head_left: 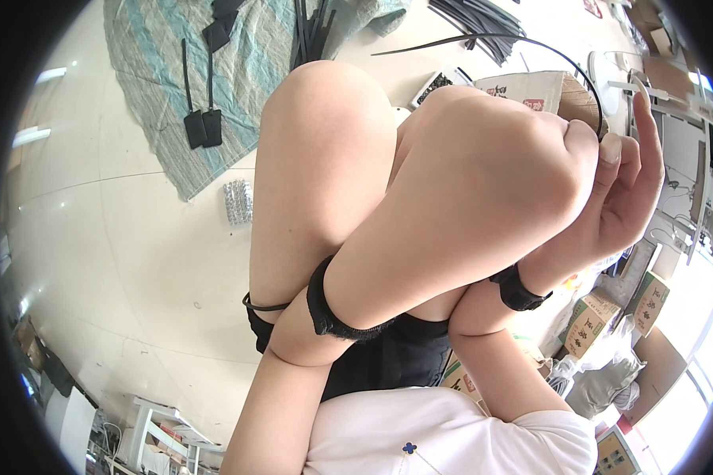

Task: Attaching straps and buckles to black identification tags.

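A thin black strip (491, 36) arcs over from the upper middle and comes down to my fingertips at the upper right. My left hand (553, 150) is closed, its back toward me and most fingers hidden; its thumb side meets the strip's end. My right hand (630, 178) pinches at the same spot, thumb against a bent finger, with another finger stretched upward. The two hands nearly touch, and whatever lies between the fingertips is hidden. A black band (329, 305) circles my left arm, and another black band (520, 289) my right wrist.
My raised left knee (329, 95) stands beside my forearm. A blue-green woven sheet (158, 103) on the floor carries black flat pieces with straps (202, 127). Beyond are a bundle of black strips (483, 28) and an open carton (523, 89). Boxes (590, 324) stand at right.
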{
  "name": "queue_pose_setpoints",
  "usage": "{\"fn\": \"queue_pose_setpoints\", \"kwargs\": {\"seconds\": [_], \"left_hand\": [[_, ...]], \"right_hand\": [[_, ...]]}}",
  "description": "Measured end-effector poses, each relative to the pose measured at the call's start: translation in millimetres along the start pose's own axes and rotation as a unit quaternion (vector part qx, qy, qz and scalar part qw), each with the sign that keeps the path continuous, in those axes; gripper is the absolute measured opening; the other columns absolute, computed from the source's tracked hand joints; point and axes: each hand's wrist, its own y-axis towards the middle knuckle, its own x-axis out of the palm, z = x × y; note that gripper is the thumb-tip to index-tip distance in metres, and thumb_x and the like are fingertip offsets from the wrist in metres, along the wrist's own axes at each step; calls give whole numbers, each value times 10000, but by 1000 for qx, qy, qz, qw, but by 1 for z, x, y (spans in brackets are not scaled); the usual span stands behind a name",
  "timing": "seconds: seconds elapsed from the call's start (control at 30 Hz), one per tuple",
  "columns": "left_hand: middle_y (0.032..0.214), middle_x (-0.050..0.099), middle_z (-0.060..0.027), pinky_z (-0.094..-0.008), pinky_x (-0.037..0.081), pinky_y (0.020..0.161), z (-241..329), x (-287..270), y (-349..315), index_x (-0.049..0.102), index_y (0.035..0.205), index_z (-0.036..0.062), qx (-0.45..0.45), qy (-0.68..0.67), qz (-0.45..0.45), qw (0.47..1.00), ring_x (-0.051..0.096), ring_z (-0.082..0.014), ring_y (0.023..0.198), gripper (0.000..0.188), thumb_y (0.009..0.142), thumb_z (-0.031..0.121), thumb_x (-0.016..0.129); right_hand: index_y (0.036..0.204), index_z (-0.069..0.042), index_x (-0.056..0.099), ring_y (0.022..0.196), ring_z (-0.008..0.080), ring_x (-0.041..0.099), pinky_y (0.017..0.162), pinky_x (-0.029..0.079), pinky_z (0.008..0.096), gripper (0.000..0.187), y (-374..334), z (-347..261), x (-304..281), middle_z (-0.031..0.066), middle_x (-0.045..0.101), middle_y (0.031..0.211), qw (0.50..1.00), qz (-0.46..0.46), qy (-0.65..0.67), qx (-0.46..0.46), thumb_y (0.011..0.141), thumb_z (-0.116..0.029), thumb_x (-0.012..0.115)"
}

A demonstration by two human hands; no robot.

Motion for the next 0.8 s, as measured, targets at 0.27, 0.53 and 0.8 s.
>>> {"fn": "queue_pose_setpoints", "kwargs": {"seconds": [0.27, 0.53, 0.8], "left_hand": [[579, 537, -69, -301, 435, 473, 4, 2, 1, 579, 790, 18, -11, -10, -33, 999, 555, -211, 549, 172, 623, -1, 615], [624, 575, -106, -287, 443, 463, 3, -1, 1, 589, 818, -14, -36, -69, -35, 996, 558, -221, 521, 177, 642, -7, 617], [468, 476, -71, -321, 404, 421, 1, -4, 4, 499, 606, 36, -43, -66, 40, 996, 504, -224, 419, 114, 666, 106, 567]], "right_hand": [[1087, 28, 534, 529, 12, 419, 469, 331, 149, 253, 3, -4, 8, -26, 486, 615, 996, 76, 0, 53, 897, -56, 390], [907, 38, 509, 482, 17, 420, 410, 315, 119, 144, 2, 8, 10, 88, 607, 786, 970, 133, 197, 52, 845, -90, 534], [834, 36, 494, 587, 77, 530, 487, 438, 165, 163, -1, 4, 0, 80, 560, 766, 964, 43, 255, 57, 739, 22, 625]]}}
